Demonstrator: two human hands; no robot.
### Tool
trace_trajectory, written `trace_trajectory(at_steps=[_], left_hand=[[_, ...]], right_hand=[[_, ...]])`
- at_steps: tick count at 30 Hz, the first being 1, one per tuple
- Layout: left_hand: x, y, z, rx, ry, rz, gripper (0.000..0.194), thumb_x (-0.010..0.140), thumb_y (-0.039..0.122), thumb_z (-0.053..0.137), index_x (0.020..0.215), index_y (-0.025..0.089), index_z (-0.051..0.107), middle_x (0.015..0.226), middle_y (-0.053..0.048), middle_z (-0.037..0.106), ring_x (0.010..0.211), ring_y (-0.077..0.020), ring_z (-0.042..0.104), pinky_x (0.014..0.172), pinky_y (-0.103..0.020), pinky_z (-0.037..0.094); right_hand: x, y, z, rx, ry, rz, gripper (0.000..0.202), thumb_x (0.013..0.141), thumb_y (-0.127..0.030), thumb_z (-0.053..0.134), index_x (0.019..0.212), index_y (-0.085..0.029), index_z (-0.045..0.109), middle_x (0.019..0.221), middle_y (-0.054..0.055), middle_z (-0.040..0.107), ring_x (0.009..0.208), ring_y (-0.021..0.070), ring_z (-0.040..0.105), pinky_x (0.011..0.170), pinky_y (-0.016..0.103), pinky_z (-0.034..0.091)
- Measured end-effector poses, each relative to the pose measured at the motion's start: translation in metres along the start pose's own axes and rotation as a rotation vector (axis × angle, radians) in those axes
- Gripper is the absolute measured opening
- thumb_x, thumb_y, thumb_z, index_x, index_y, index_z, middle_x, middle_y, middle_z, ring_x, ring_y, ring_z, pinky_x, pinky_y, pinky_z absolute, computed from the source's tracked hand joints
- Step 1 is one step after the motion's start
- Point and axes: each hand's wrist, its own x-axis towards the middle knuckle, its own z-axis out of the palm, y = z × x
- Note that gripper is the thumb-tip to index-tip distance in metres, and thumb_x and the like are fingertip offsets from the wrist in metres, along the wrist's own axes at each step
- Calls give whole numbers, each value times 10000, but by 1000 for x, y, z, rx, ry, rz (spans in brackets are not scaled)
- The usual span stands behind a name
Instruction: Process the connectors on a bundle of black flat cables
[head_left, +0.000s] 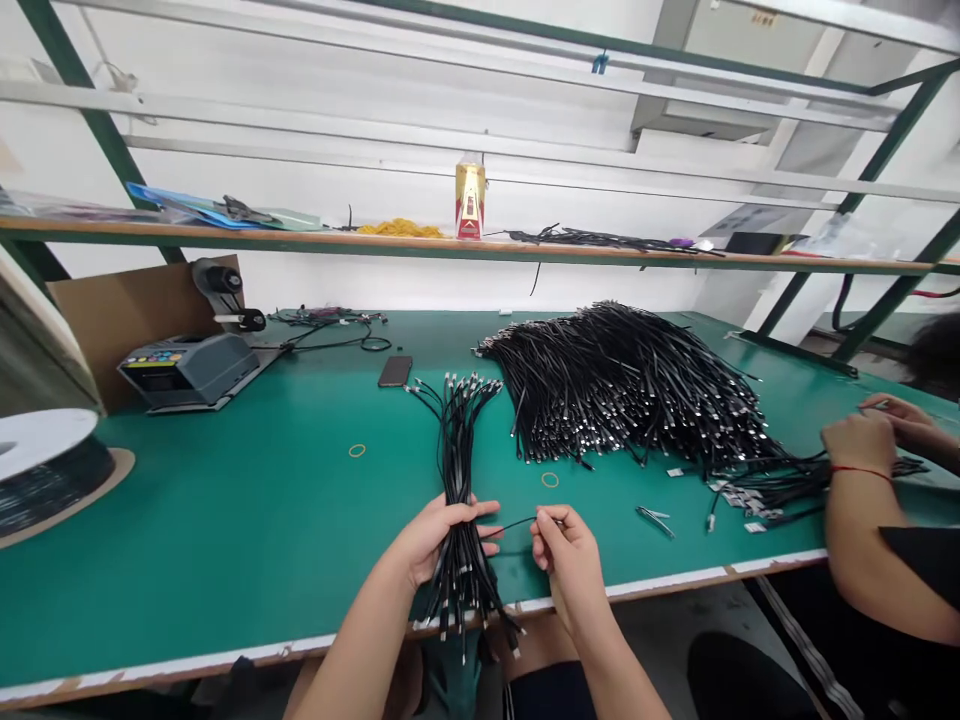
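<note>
Your left hand (439, 535) is closed around the middle of a bundle of black cables (457, 470) lying on the green table (247, 510); the bundle's far ends fan out toward the phone (394, 371), while its near ends hang over the table's front edge; your right hand (568, 548) pinches 1 thin black tie (517, 523) between thumb and fingertips, and that tie runs left to the bundle just beside your left thumb; both hands sit close together near the front edge.

A large heap of black cables (622, 385) lies beyond your right hand, well apart from the bundle; 2 rubber bands rest on the table, 1 (357, 451) to the left of the bundle and 1 (550, 480) just past your right hand; tweezers (655, 518) lie to the right of that hand; a tape dispenser (191, 368) stands at the far left, with a white spool (45, 445) nearer the left edge; at the right another person's hands (870, 430) work over a smaller clump of cables; a red and gold box (470, 200) stands on the shelf above.
</note>
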Motion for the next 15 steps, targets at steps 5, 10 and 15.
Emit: trace_trajectory(at_steps=[5,10,15], left_hand=[[-4,5,1,100,-17,21,434,760,173,768,1127,175,537,1418,-191,587,941,-361,751,620,-349,636],[-3,5,-3,96,-60,78,457,794,164,702,1218,162,533,1370,-212,619,609,-183,715,491,-280,563],[5,6,-6,34,-88,148,421,763,89,657,1168,157,564,1357,-208,631,480,-106,592,420,-257,473]], right_hand=[[16,-9,1,-75,7,-112,409,840,-587,659,881,-193,556,655,-8,567,480,101,456,455,237,376],[37,-43,-17,-393,-55,-220,334,889,-486,580,1096,-225,569,817,51,637,724,220,605,632,332,467],[14,-64,-11,-821,-274,-319,159,807,-281,647,945,-233,710,1110,126,675,1175,366,506,1000,480,329]])
